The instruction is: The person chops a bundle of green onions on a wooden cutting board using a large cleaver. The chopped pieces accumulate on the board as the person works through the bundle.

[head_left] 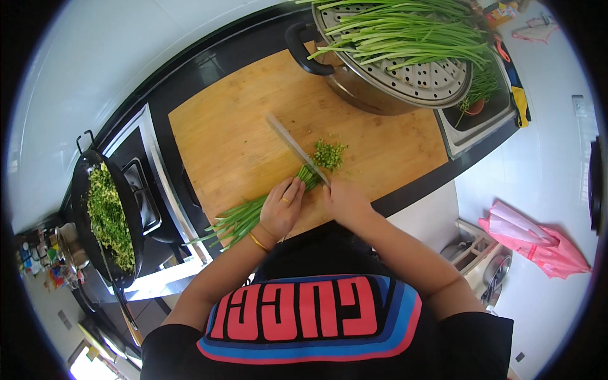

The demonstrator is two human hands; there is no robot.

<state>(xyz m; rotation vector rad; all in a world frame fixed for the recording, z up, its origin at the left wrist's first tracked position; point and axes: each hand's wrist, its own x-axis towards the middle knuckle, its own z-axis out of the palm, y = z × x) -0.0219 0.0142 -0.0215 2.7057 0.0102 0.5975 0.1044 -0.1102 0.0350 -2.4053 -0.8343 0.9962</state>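
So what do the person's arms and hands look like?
Short black fabric sleeves leave the forearms bare, and there are no gloves. The left hand has a thin gold-coloured ring and, farther up, a round gold-coloured bracelet. I see no jewellery on the right hand.

Board (234, 107) smooth wd., knife (291, 140) smooth mtl., pot (356, 95) glossy mtl., shirt (316, 310) matt cloth.

Can't see handle of knife (286, 134), covered by right hand (349, 201), slightly blurred. Can't see green stalks (242, 218) where gripped under left hand (282, 208). Lose top of heaped stalks (411, 39) past upper edge. Can't identify jumbled packets (45, 269) at far left, too small. Lose part of sink (475, 140) behind pot (364, 95).
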